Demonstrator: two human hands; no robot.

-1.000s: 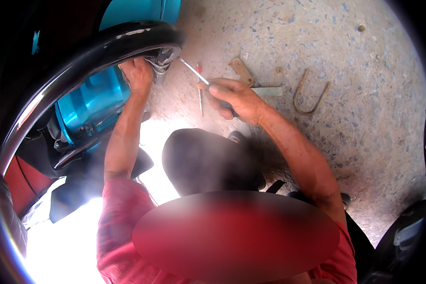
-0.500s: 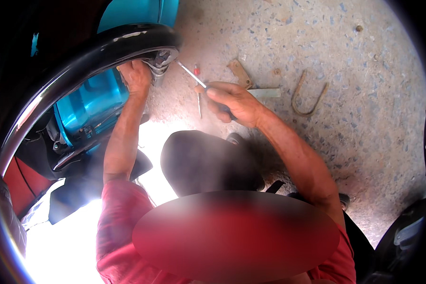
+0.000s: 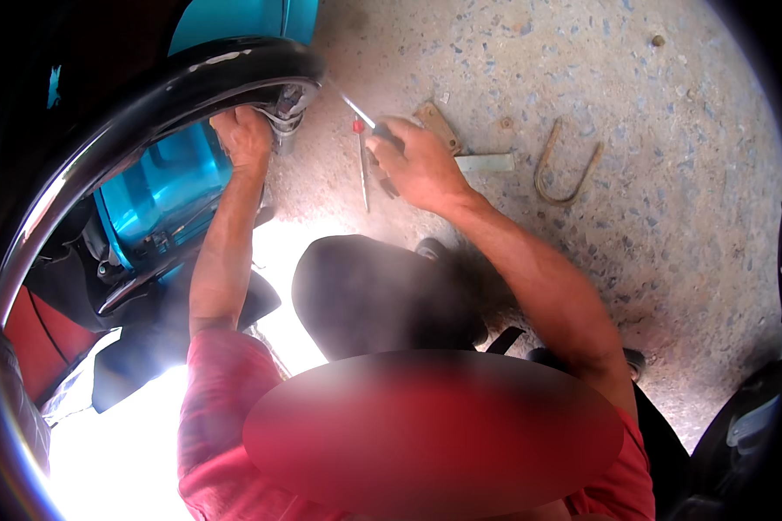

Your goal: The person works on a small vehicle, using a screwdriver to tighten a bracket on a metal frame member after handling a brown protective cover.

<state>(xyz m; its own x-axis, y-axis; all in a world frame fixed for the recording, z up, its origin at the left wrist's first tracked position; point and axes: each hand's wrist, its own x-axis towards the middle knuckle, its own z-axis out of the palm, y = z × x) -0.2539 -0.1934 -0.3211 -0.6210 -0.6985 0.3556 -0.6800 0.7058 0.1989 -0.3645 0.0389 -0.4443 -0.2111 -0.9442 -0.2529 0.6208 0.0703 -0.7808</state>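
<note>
My right hand [image 3: 421,169] is closed around the dark handle of a screwdriver [image 3: 357,111]. Its metal shaft slants up and left, the tip blurred beside the end of a thick black curved bar [image 3: 252,62]. Beneath that bar, my left hand [image 3: 245,135] is closed next to a grey metal fitting [image 3: 288,108]. Whatever the left fingers hold is hidden under the bar. Blue panels [image 3: 169,182] of a vehicle show behind the left wrist.
On the speckled concrete floor lie a thin rod with a red end [image 3: 362,165], a rusty metal plate [image 3: 437,127], a pale flat strip [image 3: 487,162] and a rusty U-shaped rod [image 3: 568,165]. My dark-clad knee [image 3: 365,295] rises between my arms.
My right hand has shifted up a little and turned, with the screwdriver moving along. The left hand stays at about the same spot beneath the bar.
</note>
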